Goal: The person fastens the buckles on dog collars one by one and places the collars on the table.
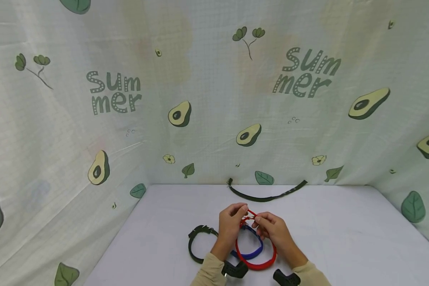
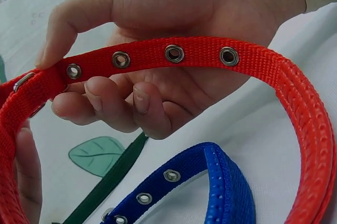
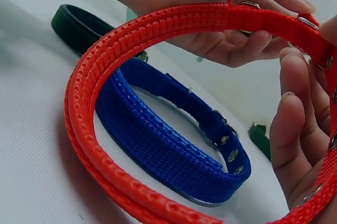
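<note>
A red collar (image 1: 256,266) with a padded band and metal eyelets (image 2: 174,53) is held up as a loop between both hands. My left hand (image 1: 230,225) grips it near the metal buckle (image 3: 307,22), thumb and forefinger at the strap. With thumb and fingertips, my right hand (image 1: 276,229) pinches the eyelet end close to that buckle; its other fingers curl loosely below. The strap overlaps the buckle in the left wrist view. Behind and below the red loop lies a blue collar (image 3: 163,129), its ends joined into a ring.
Left of the hands, a dark green collar (image 1: 191,248) lies looped on the white table (image 1: 343,230). A long dark strap (image 1: 259,199) stretches along the back edge, by the printed curtain (image 1: 207,79). Black wrist cameras (image 1: 236,270) sit under the forearms.
</note>
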`<state>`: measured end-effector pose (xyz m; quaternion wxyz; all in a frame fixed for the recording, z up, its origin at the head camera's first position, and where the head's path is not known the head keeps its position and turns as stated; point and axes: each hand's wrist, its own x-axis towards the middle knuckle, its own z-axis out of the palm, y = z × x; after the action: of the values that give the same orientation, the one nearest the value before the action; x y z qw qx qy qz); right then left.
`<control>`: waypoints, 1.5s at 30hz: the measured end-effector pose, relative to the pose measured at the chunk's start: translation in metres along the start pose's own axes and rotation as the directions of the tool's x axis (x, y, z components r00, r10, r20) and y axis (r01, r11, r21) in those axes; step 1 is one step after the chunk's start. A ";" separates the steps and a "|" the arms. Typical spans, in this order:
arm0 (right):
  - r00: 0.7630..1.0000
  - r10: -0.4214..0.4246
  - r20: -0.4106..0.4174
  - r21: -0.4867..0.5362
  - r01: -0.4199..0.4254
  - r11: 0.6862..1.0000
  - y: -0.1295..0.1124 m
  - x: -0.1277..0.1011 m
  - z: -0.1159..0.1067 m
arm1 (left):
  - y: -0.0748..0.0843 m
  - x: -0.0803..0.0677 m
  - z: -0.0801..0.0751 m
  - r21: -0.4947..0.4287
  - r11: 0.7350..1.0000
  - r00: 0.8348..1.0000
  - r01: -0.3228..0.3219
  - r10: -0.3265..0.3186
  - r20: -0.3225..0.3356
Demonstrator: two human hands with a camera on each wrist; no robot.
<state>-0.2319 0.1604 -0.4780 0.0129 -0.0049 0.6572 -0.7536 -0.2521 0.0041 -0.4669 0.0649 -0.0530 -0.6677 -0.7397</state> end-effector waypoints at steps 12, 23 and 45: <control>1.000 0.005 -0.002 -0.010 -0.005 1.000 0.000 0.000 0.001 | 0.003 -0.001 -0.002 0.028 0.998 0.997 -0.052 0.053 -0.049; 1.000 -0.008 -0.019 -0.087 0.006 0.996 -0.006 -0.003 0.000 | 0.002 0.002 -0.002 0.011 0.997 0.995 -0.082 0.082 -0.048; 0.995 0.024 -0.093 -0.045 -0.028 0.999 0.000 -0.025 -0.014 | -0.001 -0.002 -0.004 -0.146 0.988 0.998 -0.057 0.057 -0.006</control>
<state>-0.2075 0.1746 -0.4800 -0.0079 0.0384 0.6745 -0.7372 -0.2499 0.0002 -0.4686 0.0825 -0.0761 -0.6100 -0.7844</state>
